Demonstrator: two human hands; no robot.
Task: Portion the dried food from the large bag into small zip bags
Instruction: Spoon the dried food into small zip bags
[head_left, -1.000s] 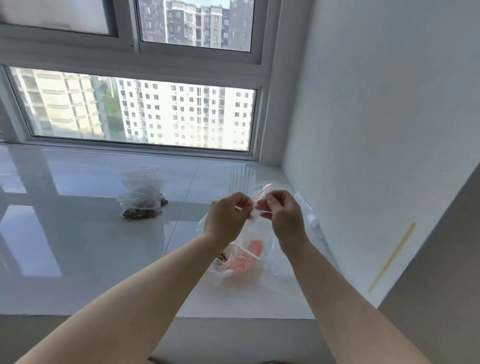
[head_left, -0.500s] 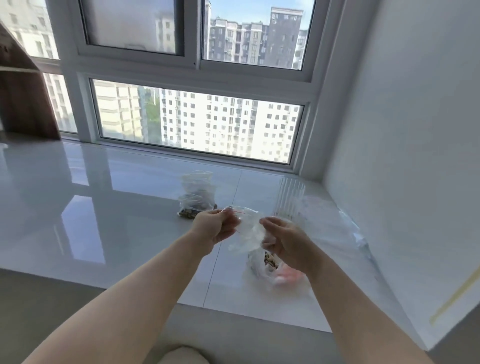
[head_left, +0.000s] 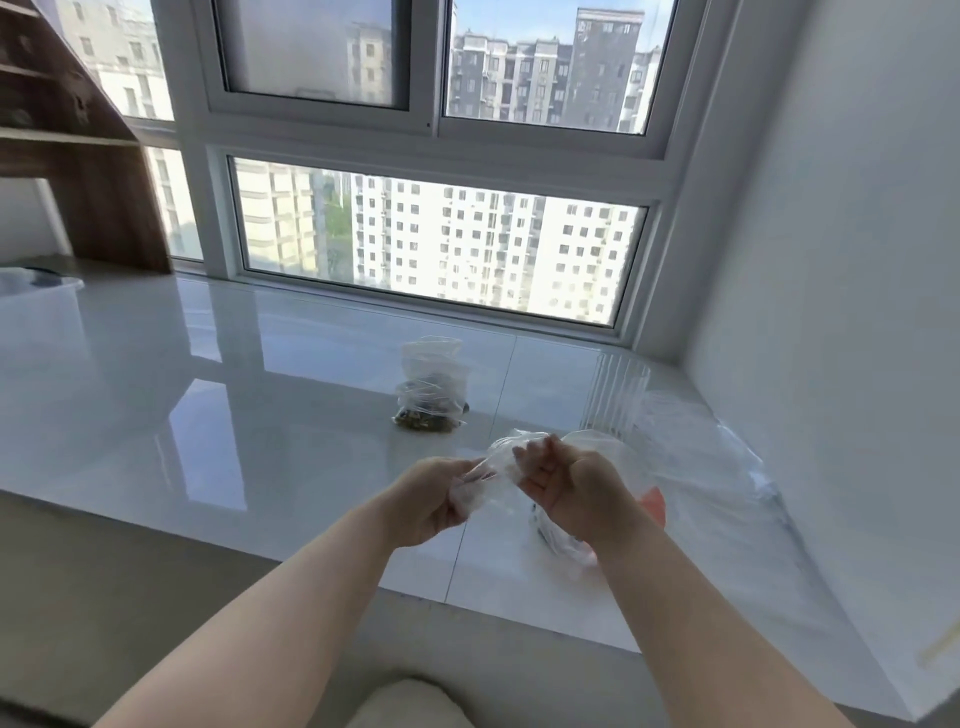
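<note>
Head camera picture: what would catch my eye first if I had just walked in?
Two bare hands in the middle foreground: the left hand and the right hand hold a crumpled clear small zip bag between them above the glossy white sill. Behind them lies a stack of filled zip bags, and under the right hand sits the large bag with its orange patch.

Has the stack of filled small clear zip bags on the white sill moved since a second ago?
No. The stack of filled small clear zip bags sits just left of the same sill tile seam; only the camera shifted.
</note>
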